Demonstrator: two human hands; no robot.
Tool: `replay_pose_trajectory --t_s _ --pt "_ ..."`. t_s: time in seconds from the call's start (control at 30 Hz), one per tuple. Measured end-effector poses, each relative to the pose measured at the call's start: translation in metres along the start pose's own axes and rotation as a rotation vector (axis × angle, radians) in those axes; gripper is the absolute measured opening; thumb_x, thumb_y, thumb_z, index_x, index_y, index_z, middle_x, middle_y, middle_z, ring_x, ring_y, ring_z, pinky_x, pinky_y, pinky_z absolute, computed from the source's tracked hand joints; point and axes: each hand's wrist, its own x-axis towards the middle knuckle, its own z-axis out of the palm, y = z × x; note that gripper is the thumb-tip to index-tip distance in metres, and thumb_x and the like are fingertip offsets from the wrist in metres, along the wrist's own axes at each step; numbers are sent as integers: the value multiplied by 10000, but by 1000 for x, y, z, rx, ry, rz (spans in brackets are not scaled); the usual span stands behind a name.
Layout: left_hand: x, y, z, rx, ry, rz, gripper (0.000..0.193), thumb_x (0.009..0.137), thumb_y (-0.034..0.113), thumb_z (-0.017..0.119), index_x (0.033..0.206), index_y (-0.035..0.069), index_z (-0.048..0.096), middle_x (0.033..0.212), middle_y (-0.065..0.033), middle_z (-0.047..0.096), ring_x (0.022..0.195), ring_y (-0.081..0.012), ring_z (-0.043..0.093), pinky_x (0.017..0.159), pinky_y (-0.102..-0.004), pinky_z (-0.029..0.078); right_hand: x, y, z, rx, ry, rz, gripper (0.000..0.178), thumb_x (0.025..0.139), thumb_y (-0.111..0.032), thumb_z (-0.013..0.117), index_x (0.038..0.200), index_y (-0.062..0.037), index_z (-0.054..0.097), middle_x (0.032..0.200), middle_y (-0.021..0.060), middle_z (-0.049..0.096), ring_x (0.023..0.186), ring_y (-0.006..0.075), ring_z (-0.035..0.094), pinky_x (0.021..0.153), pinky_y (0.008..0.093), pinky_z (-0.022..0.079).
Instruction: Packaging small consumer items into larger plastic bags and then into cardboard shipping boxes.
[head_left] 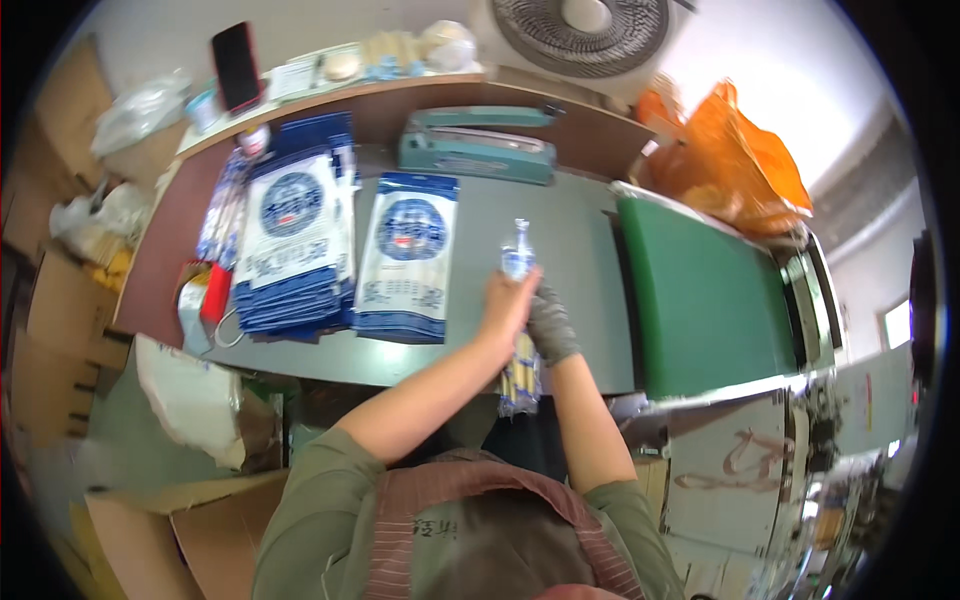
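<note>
In front of me, both hands are wrapped round a slim clear-plastic packet (521, 385) with yellowish sticks showing in its lower part. Its upper end, clear with blue print, pokes out above my fingers. My bare left hand (508, 305) closes on it from the left side. A grey glove covers my right hand (550, 322), which grips it from the right, lower down; some of its fingers are hidden. Left of my hands lies a small stack of flat blue-and-white printed pouches (408, 255). A taller stack of the same pouches (290, 235) sits farther left.
A teal heat sealer (476, 150) stands at the back of the grey table (585, 250). To the right is a green conveyor belt (705, 295), with an orange bag (735, 165) behind it. A red tape dispenser (214, 295) stands at the left edge. Cardboard boxes (190, 530) sit below left.
</note>
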Motion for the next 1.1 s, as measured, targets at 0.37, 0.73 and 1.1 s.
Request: replay_pose_trajectory --t_s 0.37,0.73,1.1 --pt "-48 75 -9 868 -465 530 1010 682 354 804 1430 26 211 1319 -205 458 1199 -324 482 1035 -418 345 -42 -71 -2 198 -53 -818 857 679 -198 776 1388 -11 333 1256 151 506 1127 253 530 959 373 442" --pt "-148 31 -55 270 -770 -277 357 856 270 648 1071 0 555 956 -100 643 808 -198 631 775 -329 507 -64 -7 -32 94 -446 -98 452 731 -224 713 1100 13 602 918 136 653 820 213 624 782 354 511" --pt "-109 171 -264 1831 179 597 346 818 91 596 1158 40 558 1190 -141 584 1037 -315 590 858 -377 494 -77 4 23 410 -565 179 212 797 -172 639 920 0 621 793 114 651 679 186 637 626 292 532"
